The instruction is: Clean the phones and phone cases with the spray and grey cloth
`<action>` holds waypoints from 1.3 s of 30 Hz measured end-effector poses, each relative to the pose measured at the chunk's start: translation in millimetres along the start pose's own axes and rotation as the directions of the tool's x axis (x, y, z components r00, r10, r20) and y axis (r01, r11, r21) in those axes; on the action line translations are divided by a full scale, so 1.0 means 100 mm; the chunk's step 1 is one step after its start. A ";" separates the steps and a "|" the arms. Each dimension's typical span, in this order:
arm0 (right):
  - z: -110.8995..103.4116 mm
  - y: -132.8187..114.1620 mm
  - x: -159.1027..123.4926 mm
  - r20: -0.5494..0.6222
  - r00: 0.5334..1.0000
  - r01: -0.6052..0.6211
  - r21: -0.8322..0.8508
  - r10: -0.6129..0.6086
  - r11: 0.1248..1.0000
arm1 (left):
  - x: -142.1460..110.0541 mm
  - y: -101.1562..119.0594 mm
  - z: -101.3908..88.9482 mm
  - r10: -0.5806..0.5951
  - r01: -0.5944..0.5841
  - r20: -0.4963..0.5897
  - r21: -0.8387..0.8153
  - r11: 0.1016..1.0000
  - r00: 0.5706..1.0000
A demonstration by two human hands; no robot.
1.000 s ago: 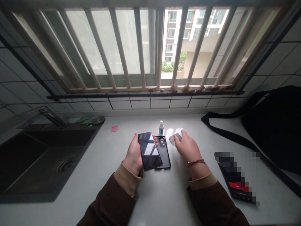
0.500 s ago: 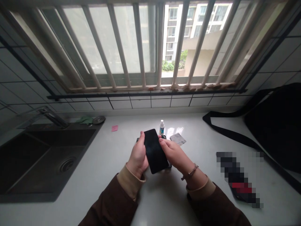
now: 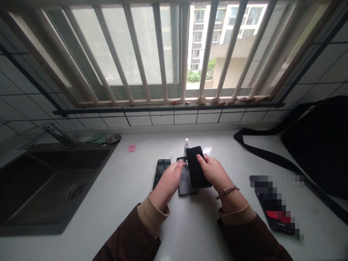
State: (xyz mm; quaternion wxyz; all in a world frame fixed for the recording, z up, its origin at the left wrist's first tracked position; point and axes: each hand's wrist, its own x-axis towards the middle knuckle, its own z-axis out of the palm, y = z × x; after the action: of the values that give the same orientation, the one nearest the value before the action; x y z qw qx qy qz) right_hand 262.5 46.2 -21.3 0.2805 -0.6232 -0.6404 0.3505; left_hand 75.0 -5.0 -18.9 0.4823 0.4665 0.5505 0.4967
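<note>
My right hand (image 3: 217, 175) is closed around a matte black phone-sized slab (image 3: 197, 166), holding it tilted just above the white counter (image 3: 190, 224). My left hand (image 3: 170, 179) reaches forward, its fingertips pinched at the top left corner of a black phone case (image 3: 187, 185) that lies flat on the counter. A glossy dark phone (image 3: 161, 169) lies flat just left of that hand. A small white bottle (image 3: 186, 144) stands behind the case, partly hidden by the slab.
A dark sink (image 3: 51, 181) with a tap (image 3: 58, 133) fills the left side. A pink note (image 3: 132, 148) lies near it. A black bag with a strap (image 3: 318, 148) sits at the right, with a blurred dark item (image 3: 277, 208) before it. Barred window behind.
My right hand left the small packet, joined the left on the black slab, then carried it to the right. A glossy phone now lies at the left, and my left hand went to the case.
</note>
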 end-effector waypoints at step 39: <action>0.36 -0.13 -0.13 0.031 0.999 -0.025 -0.191 0.032 0.981 | -0.05 -0.05 0.11 -0.119 0.123 0.034 -0.134 0.983 0.992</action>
State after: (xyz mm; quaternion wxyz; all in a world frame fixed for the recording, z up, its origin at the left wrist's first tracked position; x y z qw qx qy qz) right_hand 227.4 29.7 -31.3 0.2035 -0.6502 -0.6666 0.3023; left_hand 85.8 -9.1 -24.1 0.5493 0.4045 0.5364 0.4970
